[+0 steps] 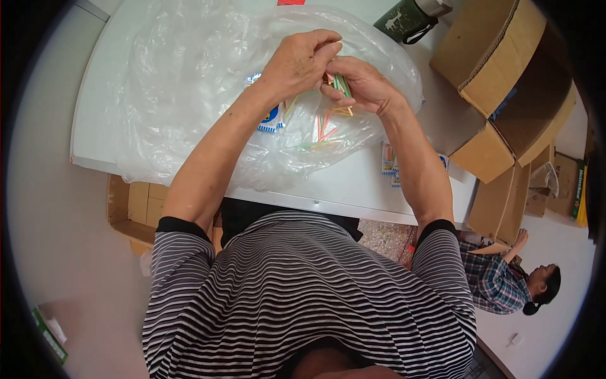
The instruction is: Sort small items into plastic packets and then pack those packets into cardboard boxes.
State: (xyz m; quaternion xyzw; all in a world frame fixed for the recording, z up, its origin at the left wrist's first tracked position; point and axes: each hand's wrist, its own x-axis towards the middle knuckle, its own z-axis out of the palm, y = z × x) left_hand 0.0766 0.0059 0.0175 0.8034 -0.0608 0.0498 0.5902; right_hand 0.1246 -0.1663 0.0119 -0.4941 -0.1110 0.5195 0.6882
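Observation:
My right hand is closed round a small bundle of thin coloured sticks, green, pink and yellowish. Touching it from the left, my left hand has its fingers pinched together; what lies between them, if anything, is hidden. Both hands are above a large clear plastic bag spread over the white table. Loose sticks in pink, yellow and green lie on the plastic below the hands. A small blue-and-white packet is partly covered by my left forearm.
More small packets lie by my right forearm. A dark green bottle stands at the far right, beside an open cardboard box. Another box sits below the table's left edge. A person in a checked shirt is at the lower right.

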